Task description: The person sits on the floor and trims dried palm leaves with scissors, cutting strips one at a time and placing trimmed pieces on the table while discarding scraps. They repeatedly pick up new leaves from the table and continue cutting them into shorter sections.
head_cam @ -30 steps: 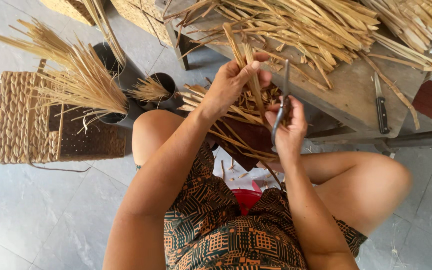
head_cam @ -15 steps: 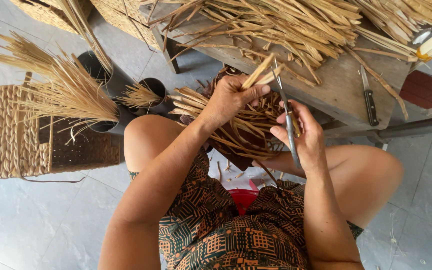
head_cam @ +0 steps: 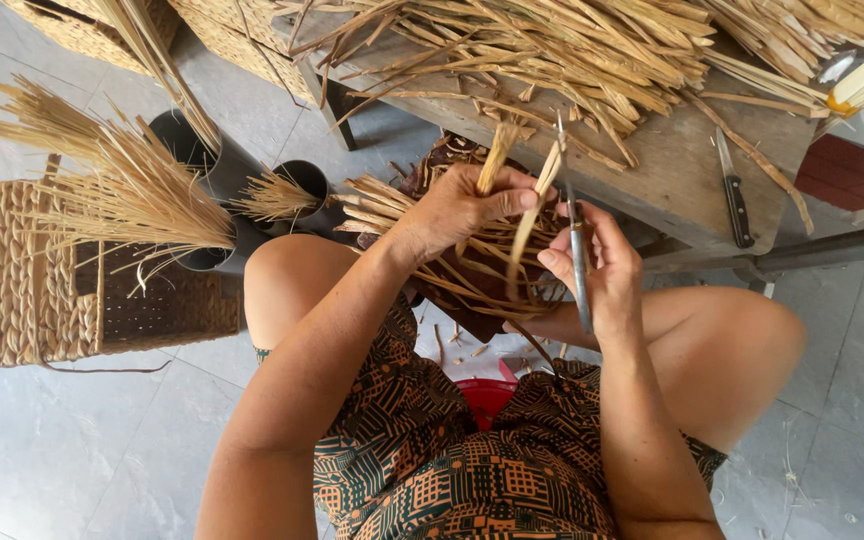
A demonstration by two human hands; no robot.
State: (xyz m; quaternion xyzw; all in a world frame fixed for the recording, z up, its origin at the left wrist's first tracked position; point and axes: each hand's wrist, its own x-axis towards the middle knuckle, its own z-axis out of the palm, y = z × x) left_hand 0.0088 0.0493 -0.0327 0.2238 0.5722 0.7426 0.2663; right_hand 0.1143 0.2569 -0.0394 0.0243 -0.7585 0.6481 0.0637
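Straw strips (head_cam: 512, 190) are what both hands work on: two pale flat pieces stand up from the left hand (head_cam: 462, 205), which is closed firmly around their lower part, above the lap and just near of the wooden table (head_cam: 682, 170). The right hand (head_cam: 602, 275) is closed around a thin metal blade (head_cam: 576, 250), its point rising between the two strips.

On the table lies a big heap of the same straw (head_cam: 552, 50), and at the right a knife (head_cam: 734, 195). At the left stands a woven basket (head_cam: 32, 270), and beside it dark tubes (head_cam: 302, 185) holding bundles of thin stalks (head_cam: 132, 190). A loose bundle (head_cam: 402, 210) rests under the hands.

I think the blade is very close to the left fingers, so a slip could cut them; a dry strip might also split crooked. The loose bundle below crowds the hands.
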